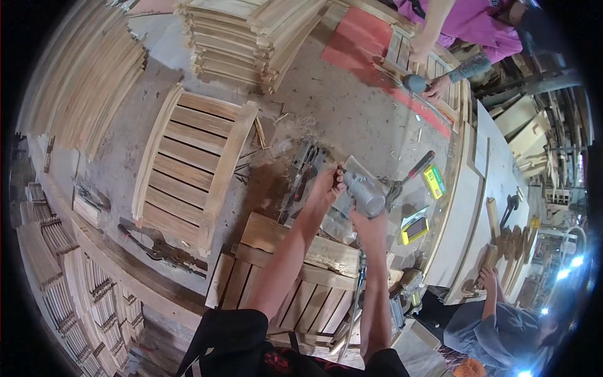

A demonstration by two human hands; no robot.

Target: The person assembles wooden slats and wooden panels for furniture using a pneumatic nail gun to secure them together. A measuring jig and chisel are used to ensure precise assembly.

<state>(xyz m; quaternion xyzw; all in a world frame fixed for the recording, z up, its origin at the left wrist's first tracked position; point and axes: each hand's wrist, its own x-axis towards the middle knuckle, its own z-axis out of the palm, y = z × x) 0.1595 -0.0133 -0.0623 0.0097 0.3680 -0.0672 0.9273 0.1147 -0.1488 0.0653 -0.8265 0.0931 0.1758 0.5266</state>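
A greyish translucent plastic container, shaped like a bottle or jar, is tilted between my two hands over the workbench. My left hand is closed, its fingers curled at the container's upper left end. Around its lower end my right hand is closed too, the fingers partly hidden behind it. Just right of the container lies a tool with a dark and red handle. Below my forearms rests a slatted wooden panel. Metal clamp-like tools lie left of my left hand.
Another slatted panel lies at left, near stacked wooden pieces. Yellow-green boxes sit at right. Across the bench a co-worker's hand holds a mallet over a red sheet. Another person works at lower right.
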